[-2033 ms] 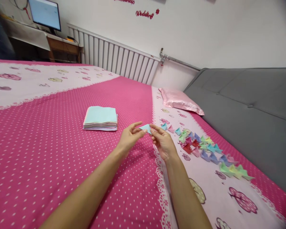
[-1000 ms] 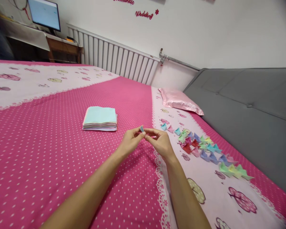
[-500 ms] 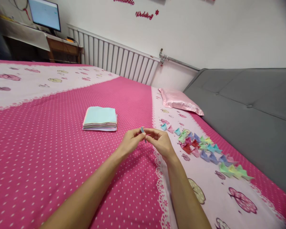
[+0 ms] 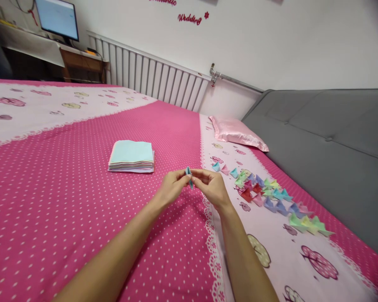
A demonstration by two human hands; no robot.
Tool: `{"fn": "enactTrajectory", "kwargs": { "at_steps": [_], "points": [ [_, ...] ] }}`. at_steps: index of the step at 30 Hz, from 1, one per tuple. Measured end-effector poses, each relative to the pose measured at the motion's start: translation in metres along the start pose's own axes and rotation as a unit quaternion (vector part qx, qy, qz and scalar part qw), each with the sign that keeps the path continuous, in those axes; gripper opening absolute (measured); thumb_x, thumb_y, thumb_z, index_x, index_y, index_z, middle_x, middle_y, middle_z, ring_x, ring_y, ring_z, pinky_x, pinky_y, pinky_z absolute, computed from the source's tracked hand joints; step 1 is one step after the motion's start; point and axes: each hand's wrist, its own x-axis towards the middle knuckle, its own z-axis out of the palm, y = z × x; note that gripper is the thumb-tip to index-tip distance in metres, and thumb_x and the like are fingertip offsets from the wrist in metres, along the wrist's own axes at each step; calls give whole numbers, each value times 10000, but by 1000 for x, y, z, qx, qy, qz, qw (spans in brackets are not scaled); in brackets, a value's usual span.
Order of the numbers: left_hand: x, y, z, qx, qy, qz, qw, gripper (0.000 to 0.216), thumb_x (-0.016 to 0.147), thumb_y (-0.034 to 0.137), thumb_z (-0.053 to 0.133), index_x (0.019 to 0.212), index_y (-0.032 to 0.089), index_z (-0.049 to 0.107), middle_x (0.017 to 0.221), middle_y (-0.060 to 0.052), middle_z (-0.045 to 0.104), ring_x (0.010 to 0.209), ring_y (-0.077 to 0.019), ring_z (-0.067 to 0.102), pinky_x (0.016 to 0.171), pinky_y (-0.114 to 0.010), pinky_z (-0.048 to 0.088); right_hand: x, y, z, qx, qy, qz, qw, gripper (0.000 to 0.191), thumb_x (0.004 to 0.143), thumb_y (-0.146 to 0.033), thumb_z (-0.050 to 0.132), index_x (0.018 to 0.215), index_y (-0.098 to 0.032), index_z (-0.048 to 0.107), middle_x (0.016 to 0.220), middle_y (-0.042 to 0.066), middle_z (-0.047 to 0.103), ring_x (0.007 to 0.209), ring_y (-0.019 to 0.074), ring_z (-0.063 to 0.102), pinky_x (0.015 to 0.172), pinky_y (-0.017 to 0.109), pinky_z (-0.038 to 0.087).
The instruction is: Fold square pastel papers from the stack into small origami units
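My left hand [image 4: 171,187] and my right hand [image 4: 210,188] meet above the pink dotted bedspread [image 4: 66,176], fingertips pinched together on one small folded blue paper piece [image 4: 188,175]. Both hands are closed on it, and it stands nearly edge-on between them. A stack of square pastel paper sheets [image 4: 131,156], pale blue on top, lies on the bed beyond my left hand. To the right of my right hand, several folded paper pieces [image 4: 269,196] in blue, green, pink and red lie in a loose row on the pale border of the bedspread.
A shiny pink pillow [image 4: 236,133] lies at the head of the bed against a grey padded headboard [image 4: 327,142]. A white radiator [image 4: 151,82] runs along the wall. A monitor [image 4: 57,19] stands on a desk at the far left.
Two seconds ago the blue paper was held flatter and wider between my fingers. It is now folded into a narrower piece, and my hands have drawn closer together.
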Motion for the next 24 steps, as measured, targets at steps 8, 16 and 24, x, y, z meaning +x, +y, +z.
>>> {"fn": "enactTrajectory", "kwargs": {
  "at_steps": [8,16,24],
  "points": [
    [2,-3,7,-6,69,-5,998,312,661,97,538,959,126,628,796,-41,670,731,-163,602,670,-267,466,-1,1,7,-101,47,-53,992,257,684,-135,541,893,-207,672,833,23,698,612,142,635,600,259,515],
    [-2,13,6,-194,64,-66,977,421,657,117,655,1060,103,535,886,-84,667,748,-139,610,739,-281,446,3,5,3,-2,41,-61,997,221,707,-135,520,841,-191,686,921,49,668,826,180,637,727,294,520],
    [-3,19,4,-287,48,-105,951,406,674,26,566,1067,117,516,942,-88,663,815,-131,610,790,-265,425,2,2,1,-61,62,-77,993,244,709,-131,508,840,-202,701,1017,67,621,867,176,619,707,282,522]
  ]
}}
